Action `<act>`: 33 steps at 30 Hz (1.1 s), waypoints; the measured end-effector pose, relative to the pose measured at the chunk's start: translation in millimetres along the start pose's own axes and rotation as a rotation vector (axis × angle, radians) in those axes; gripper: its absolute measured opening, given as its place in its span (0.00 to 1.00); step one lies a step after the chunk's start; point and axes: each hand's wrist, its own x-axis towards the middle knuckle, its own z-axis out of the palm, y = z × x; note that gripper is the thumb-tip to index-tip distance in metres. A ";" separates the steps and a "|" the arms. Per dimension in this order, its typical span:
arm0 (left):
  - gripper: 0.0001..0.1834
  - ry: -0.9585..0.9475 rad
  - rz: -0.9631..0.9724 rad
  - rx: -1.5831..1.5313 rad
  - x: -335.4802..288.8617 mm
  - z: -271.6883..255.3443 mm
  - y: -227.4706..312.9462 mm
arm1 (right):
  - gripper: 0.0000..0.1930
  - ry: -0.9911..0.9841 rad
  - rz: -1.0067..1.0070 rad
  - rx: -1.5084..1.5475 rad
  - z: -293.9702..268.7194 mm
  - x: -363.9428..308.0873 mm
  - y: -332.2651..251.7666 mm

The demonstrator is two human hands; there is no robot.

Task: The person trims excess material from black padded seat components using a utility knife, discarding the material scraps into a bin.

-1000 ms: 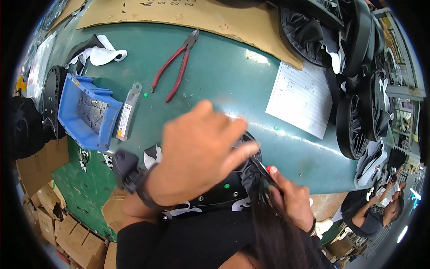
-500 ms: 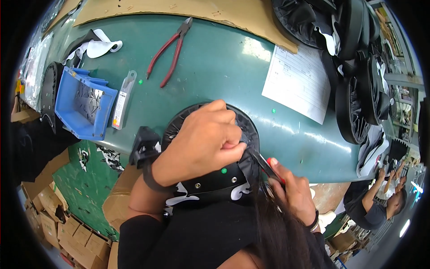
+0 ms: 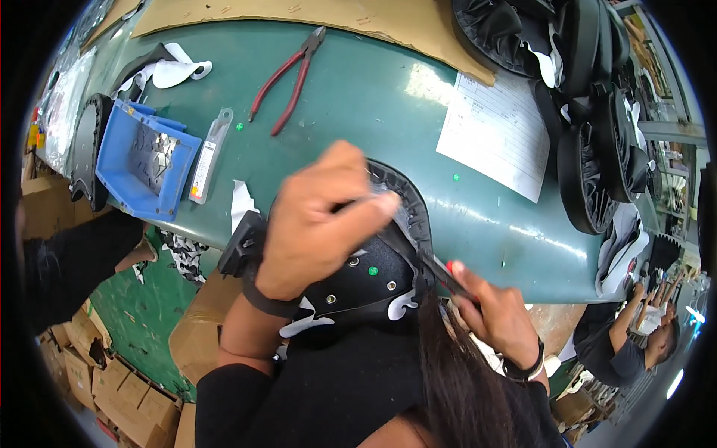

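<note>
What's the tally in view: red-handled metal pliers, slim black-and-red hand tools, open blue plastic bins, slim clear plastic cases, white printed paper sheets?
Pliers: 1
Black-and-red tool, in the right hand: 1
Blue bin: 1
Clear case: 1
Paper sheet: 1
Total: 5

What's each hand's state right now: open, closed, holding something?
Left hand: fingers curled but blurred; whether it pinches anything cannot be told.
Right hand: closed, holding a utility knife.
</note>
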 end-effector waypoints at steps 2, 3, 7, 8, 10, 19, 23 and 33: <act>0.17 0.272 0.046 -0.522 0.3 7.8 3.7 | 0.28 0.020 -0.038 -0.011 0.7 -14.1 1.0; 0.16 0.422 0.053 -0.889 0.4 20.3 9.8 | 0.28 0.040 -0.069 -0.026 0.1 -19.3 2.1; 0.12 -0.280 0.026 0.409 -0.9 16.5 18.7 | 0.29 -0.046 -0.052 -0.236 -14.9 -0.5 15.0; 0.14 -0.335 0.044 0.679 -3.6 21.9 24.9 | 0.29 -0.055 -0.083 -0.290 -24.2 11.4 14.3; 0.14 -0.352 0.169 0.719 -8.0 28.3 12.5 | 0.29 -0.078 -0.099 -0.307 -32.7 27.1 12.7; 0.18 0.040 -0.245 -0.730 -1.8 0.3 -8.5 | 0.30 0.134 -0.016 -0.122 9.4 -26.0 4.4; 0.11 -0.144 -0.442 -0.601 6.8 3.1 11.5 | 0.28 0.326 -0.054 -0.153 21.5 -17.0 9.5; 0.17 -0.328 0.185 0.576 -3.1 54.2 -8.8 | 0.28 0.390 -0.009 0.009 30.9 7.8 6.0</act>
